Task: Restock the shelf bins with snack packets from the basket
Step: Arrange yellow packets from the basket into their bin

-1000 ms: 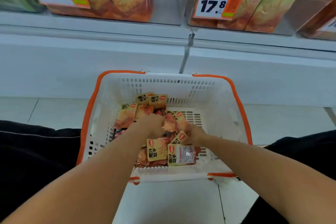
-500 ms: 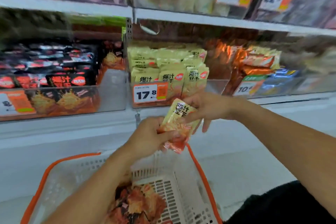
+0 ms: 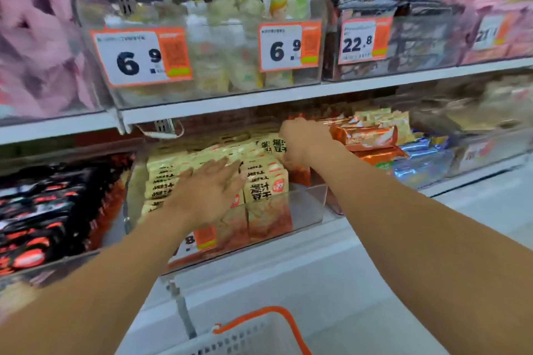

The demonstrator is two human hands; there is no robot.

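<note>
A clear shelf bin [image 3: 305, 204] on the lower shelf holds rows of yellow-and-orange snack packets [image 3: 266, 181] standing upright. My left hand [image 3: 206, 192] lies flat with straight fingers on the tops of the front packets. My right hand [image 3: 302, 140] reaches into the back right of the bin, fingers curled round a yellow-and-orange packet [image 3: 298, 173] that hangs below it. Only the orange-rimmed corner of the white basket [image 3: 259, 331] shows at the bottom edge.
Left of the bin sit black-and-red packets [image 3: 43, 210]; to its right, orange [image 3: 366, 138] and blue packets [image 3: 421, 158]. The upper shelf [image 3: 259, 98] overhangs the bin, with price tags 6.9 and 22.8 on its clear bins. White shelf base below.
The view has lifted from the basket to the shelf. Both hands rose from the basket; the right one carried a packet into the bin's back, and the left let go and now presses the front packets.
</note>
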